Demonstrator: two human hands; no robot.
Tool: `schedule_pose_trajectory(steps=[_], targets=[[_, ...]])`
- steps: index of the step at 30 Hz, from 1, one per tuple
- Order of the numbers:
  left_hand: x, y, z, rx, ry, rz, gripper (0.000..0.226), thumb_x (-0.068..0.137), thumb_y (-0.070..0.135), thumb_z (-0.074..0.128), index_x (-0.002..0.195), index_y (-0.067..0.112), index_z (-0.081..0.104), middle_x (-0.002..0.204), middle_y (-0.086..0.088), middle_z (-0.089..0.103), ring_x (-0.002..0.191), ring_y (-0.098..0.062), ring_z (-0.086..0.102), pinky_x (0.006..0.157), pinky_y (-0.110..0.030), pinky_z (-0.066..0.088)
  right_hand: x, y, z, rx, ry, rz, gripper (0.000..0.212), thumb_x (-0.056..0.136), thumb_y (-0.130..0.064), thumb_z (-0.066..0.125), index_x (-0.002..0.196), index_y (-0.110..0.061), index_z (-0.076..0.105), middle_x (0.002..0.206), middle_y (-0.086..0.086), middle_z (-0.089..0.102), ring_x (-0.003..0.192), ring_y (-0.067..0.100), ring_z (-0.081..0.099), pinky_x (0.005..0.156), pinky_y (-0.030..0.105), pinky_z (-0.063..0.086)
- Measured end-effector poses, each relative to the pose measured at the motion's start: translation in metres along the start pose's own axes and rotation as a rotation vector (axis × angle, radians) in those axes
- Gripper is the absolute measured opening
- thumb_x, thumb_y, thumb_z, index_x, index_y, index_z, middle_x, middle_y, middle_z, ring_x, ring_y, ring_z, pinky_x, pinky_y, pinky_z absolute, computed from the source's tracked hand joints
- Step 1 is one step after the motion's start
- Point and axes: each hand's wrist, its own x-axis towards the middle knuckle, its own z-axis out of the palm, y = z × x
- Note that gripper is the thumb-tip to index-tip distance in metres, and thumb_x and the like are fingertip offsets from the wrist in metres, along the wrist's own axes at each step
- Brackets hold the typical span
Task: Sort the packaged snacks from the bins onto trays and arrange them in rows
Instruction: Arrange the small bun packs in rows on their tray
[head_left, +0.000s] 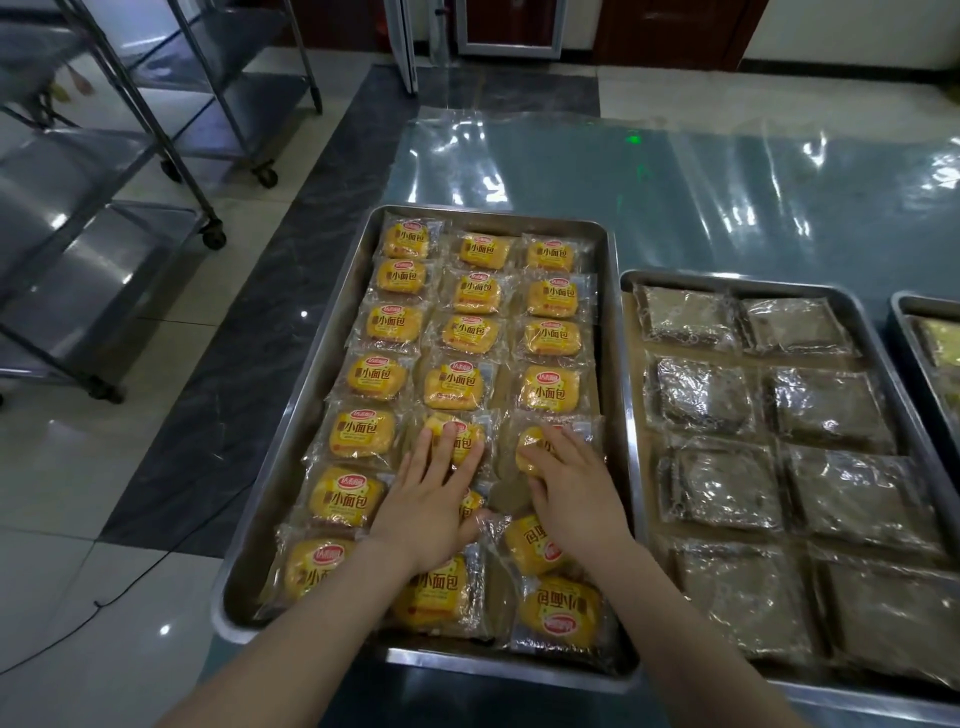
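A steel tray (311, 395) holds several yellow bread packets in three rows. My left hand (431, 499) lies flat with straight fingers on a packet in the middle row (470, 439). My right hand (571, 488) rests on a packet in the right row (530, 441), its thumb along the packet's near edge. Two packets (530, 540) nearest me in the right row lie turned the other way round. A second steel tray (631, 364) to the right holds brown snacks in clear wrappers (701, 397), in two rows.
A third tray (901, 312) shows at the far right edge. The table (675, 192) is covered in shiny plastic film. Steel wheeled racks (171, 130) stand on the tiled floor at the left. A black cable (104, 605) runs across the floor.
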Motion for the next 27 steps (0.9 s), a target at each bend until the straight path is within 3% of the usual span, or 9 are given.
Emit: schedule_pose_trajectory(steps=[8, 10, 12, 15, 18, 22, 27], targets=[[0.0, 0.001, 0.0, -0.012, 0.018, -0.016, 0.079, 0.091, 0.064, 0.027, 0.137, 0.038, -0.031, 0.145, -0.001, -0.039, 0.132, -0.025, -0.038, 0.107, -0.041, -0.013, 0.001, 0.005, 0.001, 0.151, -0.118, -0.029, 0.048, 0.098, -0.026, 0.046, 0.145, -0.029, 0.034, 0.16, -0.006, 0.009, 0.147, 0.015, -0.005, 0.116, 0.033, -0.003], [0.001, 0.001, -0.001, -0.012, 0.024, -0.02, 0.079, 0.09, 0.064, 0.029, 0.136, 0.04, -0.031, 0.146, 0.0, -0.038, 0.134, -0.025, -0.035, 0.111, -0.044, -0.007, -0.004, 0.005, -0.003, 0.193, -0.07, -0.052, 0.048, 0.098, -0.019, 0.045, 0.144, -0.027, 0.037, 0.159, -0.008, 0.011, 0.146, 0.012, -0.006, 0.119, 0.034, -0.002], [0.001, 0.001, -0.001, -0.005, 0.026, -0.026, 0.08, 0.09, 0.064, 0.031, 0.138, 0.041, -0.029, 0.148, 0.001, -0.036, 0.137, -0.026, -0.03, 0.113, -0.046, -0.003, -0.012, 0.007, -0.011, 0.302, -0.047, -0.074, 0.049, 0.092, -0.004, 0.046, 0.136, -0.026, 0.05, 0.155, -0.01, 0.025, 0.145, 0.009, 0.005, 0.12, 0.036, 0.008], [0.002, 0.001, -0.001, 0.005, 0.025, -0.03, 0.08, 0.089, 0.065, 0.032, 0.14, 0.042, -0.025, 0.151, 0.001, -0.031, 0.14, -0.027, -0.024, 0.113, -0.048, 0.001, -0.03, 0.008, -0.021, 0.4, -0.256, -0.103, 0.062, 0.08, -0.001, 0.049, 0.132, -0.035, 0.051, 0.149, -0.016, 0.034, 0.142, 0.002, 0.015, 0.119, 0.031, 0.011], [0.003, 0.001, -0.002, 0.004, 0.026, -0.034, 0.08, 0.088, 0.065, 0.031, 0.141, 0.042, -0.023, 0.152, 0.001, -0.029, 0.141, -0.029, -0.02, 0.113, -0.05, 0.004, -0.045, 0.005, -0.019, 0.385, -0.406, -0.166, 0.069, 0.081, -0.021, 0.059, 0.143, -0.036, 0.036, 0.15, -0.016, 0.029, 0.139, 0.001, 0.014, 0.113, 0.024, 0.006], [0.002, 0.002, -0.001, -0.011, 0.024, -0.035, 0.079, 0.087, 0.067, 0.028, 0.142, 0.042, -0.023, 0.152, 0.002, -0.029, 0.141, -0.029, -0.018, 0.112, -0.052, 0.005, -0.052, 0.002, -0.011, 0.208, -0.233, -0.121, 0.068, 0.08, -0.044, 0.066, 0.142, -0.035, 0.039, 0.141, -0.013, 0.042, 0.129, 0.01, 0.028, 0.105, 0.022, 0.021], [0.0, 0.002, -0.002, -0.045, 0.043, -0.044, 0.077, 0.088, 0.067, 0.027, 0.141, 0.044, -0.024, 0.149, 0.004, -0.034, 0.141, -0.026, -0.021, 0.111, -0.052, -0.003, -0.063, -0.003, -0.012, 0.185, 0.034, 0.074, 0.064, 0.079, -0.051, 0.065, 0.137, -0.04, 0.041, 0.13, -0.019, 0.045, 0.122, 0.009, 0.029, 0.102, 0.023, 0.022]])
